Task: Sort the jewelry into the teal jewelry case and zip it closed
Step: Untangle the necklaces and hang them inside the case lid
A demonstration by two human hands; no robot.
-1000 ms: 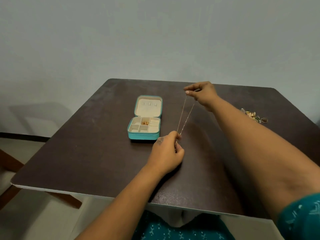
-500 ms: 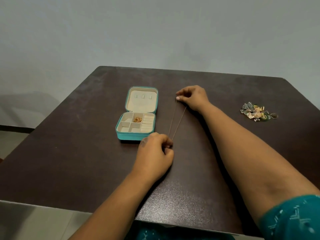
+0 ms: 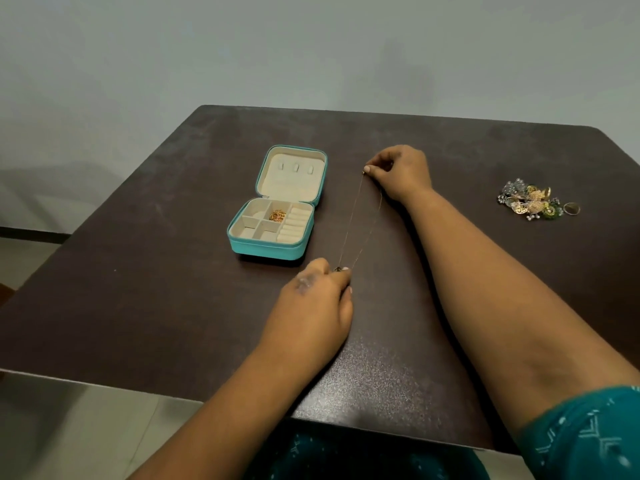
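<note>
The teal jewelry case lies open on the dark table, lid tilted back, cream lining showing. A small gold piece sits in one of its upper compartments. A thin chain necklace is stretched in a doubled line just right of the case. My right hand pinches its far end low over the table. My left hand pinches the near end, where a small pendant shows at my fingertips. A pile of loose jewelry lies at the far right, with a ring beside it.
The dark brown table has its near edge below my forearms and its left edge by a tiled floor. A pale wall rises behind the far edge. Bare tabletop lies left of the case and between my right arm and the jewelry pile.
Both hands have come down with the stretched necklace, from raised above the table to lying low against it. The view has also tipped downward and rightward, bringing the jewelry pile fully in.
</note>
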